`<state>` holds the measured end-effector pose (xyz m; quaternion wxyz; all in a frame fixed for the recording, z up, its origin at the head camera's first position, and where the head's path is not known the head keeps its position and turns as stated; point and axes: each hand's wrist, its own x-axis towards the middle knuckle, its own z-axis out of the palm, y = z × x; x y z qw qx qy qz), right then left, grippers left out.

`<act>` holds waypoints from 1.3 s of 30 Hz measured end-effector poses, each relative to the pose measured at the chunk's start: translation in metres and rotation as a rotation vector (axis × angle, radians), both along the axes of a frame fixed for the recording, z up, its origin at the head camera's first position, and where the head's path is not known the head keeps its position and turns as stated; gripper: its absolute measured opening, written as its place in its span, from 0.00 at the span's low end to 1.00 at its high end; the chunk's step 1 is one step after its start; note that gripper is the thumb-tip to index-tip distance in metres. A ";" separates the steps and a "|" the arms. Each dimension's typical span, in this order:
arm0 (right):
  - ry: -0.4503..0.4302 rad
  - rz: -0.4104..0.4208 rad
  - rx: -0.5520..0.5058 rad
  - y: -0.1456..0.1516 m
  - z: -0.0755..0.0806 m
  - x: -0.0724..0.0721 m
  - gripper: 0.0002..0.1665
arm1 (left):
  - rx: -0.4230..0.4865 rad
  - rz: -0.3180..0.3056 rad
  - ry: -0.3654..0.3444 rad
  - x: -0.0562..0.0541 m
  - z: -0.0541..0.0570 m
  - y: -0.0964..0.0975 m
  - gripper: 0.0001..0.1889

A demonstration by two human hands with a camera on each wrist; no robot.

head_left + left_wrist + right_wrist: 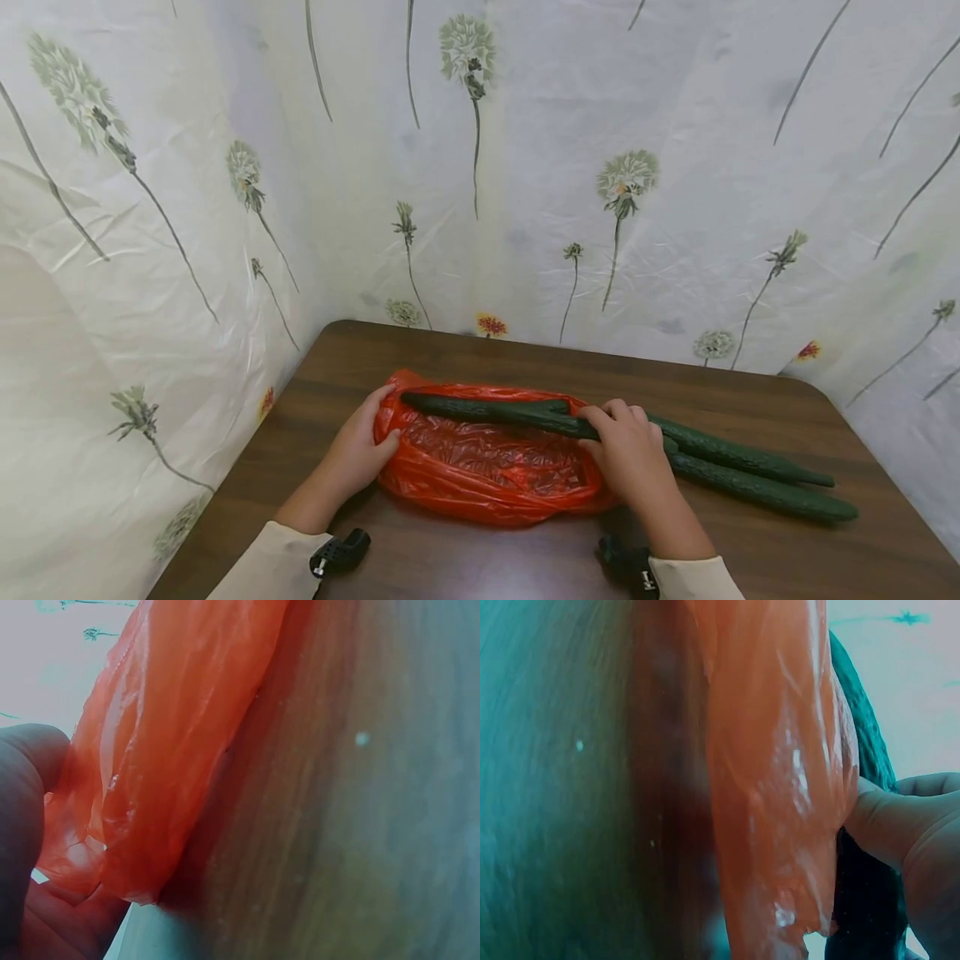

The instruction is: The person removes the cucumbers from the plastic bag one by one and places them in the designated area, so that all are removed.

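A red plastic bag (480, 496) lies on the table with its mouth spread wide. My left hand (356, 446) holds the bag's left edge, thumb on the near side; in the left wrist view the thin red plastic (172, 735) sits between thumb and fingers. With my right hand (626, 446) I grip a long dark green cucumber (465, 407) near its right end. Its left end lies over the bag's opening, at the far left rim. A short dark green piece (551, 406) shows behind it; what it belongs to is partly hidden. In the right wrist view the thumb touches the bag.
Two more cucumbers, a far one (742, 454) and a nearer one (765, 493), lie side by side on the brown wooden table (450, 558), right of my right hand. A flower-printed sheet (525, 208) hangs behind the table and along its left.
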<state>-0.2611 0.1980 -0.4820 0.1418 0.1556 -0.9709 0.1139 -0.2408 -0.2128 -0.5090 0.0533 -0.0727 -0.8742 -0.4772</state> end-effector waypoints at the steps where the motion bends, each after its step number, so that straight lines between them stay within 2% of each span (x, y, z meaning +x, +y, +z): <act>1: 0.000 0.002 0.001 0.001 0.000 0.000 0.27 | 0.001 0.001 -0.001 0.000 0.000 0.000 0.39; 12: 0.009 0.000 0.006 0.015 0.004 0.004 0.28 | -0.001 0.007 0.000 -0.001 0.001 0.002 0.39; 18: 0.010 -0.029 0.019 0.027 0.007 0.011 0.28 | -0.002 -0.015 0.006 -0.002 0.001 0.005 0.39; 24: -0.003 -0.034 0.033 0.032 0.009 0.014 0.29 | -0.005 0.008 -0.008 -0.001 -0.001 0.001 0.39; 39: -0.017 -0.056 0.019 0.047 0.005 0.024 0.27 | 0.011 -0.005 -0.026 0.000 0.000 -0.001 0.39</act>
